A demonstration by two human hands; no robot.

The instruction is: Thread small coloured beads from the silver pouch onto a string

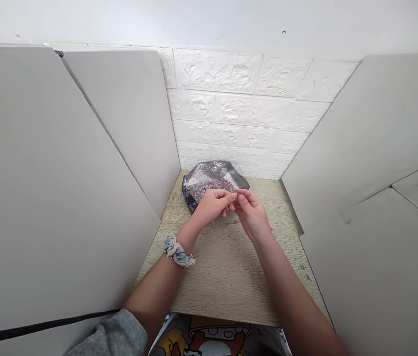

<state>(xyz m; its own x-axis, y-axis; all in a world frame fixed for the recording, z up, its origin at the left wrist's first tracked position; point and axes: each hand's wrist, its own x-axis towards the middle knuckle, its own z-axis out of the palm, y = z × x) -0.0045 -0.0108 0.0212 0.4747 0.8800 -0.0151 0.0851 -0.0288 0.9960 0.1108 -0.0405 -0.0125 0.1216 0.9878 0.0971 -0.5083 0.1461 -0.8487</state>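
My left hand (214, 203) and my right hand (252, 213) meet fingertip to fingertip over the table. Each has its thumb and forefinger pinched together, and what lies between them is too small to make out. Just behind the hands is an opened silvery bag (214, 170), its inside covered with many small pink and multicoloured beads (209, 187). A short row of beads (233, 222) shows below my fingers; whether it hangs or lies on the table I cannot tell. A blue and cream scrunchie (178, 251) is around my left wrist.
The pale wood-grain tabletop (227, 277) runs back to a white brick-patterned wall (231, 113). White panels (120, 113) close in on the left, and another white panel (372, 148) on the right. Two small shiny bits (304, 271) lie near the right edge.
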